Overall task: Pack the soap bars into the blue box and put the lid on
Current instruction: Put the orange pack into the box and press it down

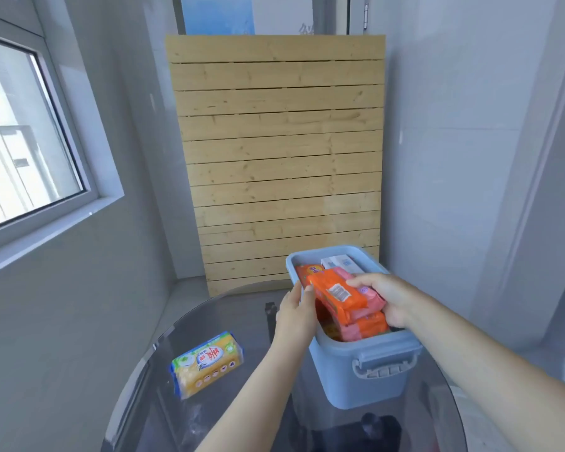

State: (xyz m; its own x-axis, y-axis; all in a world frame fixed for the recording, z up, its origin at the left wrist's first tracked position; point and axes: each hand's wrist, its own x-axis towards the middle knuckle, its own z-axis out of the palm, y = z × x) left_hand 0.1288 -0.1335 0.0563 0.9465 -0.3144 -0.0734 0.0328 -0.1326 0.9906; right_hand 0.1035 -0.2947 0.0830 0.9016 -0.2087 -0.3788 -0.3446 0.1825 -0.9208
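Observation:
The blue box [346, 367] stands open on a round glass table [229, 324], with several wrapped soap bars inside in orange, pink and white. My right hand [385, 298] grips an orange soap pack [336, 295] over the box's opening. My left hand [296, 311] touches the left end of that pack with straight fingers, beside the box's left wall. A yellow soap pack [207, 363] lies on the glass to the left of the box. No lid is in view.
A wooden slat panel [278, 151] leans on the wall behind the table. A window [23, 141] is on the left wall. The table's dark base [379, 429] shows through the glass.

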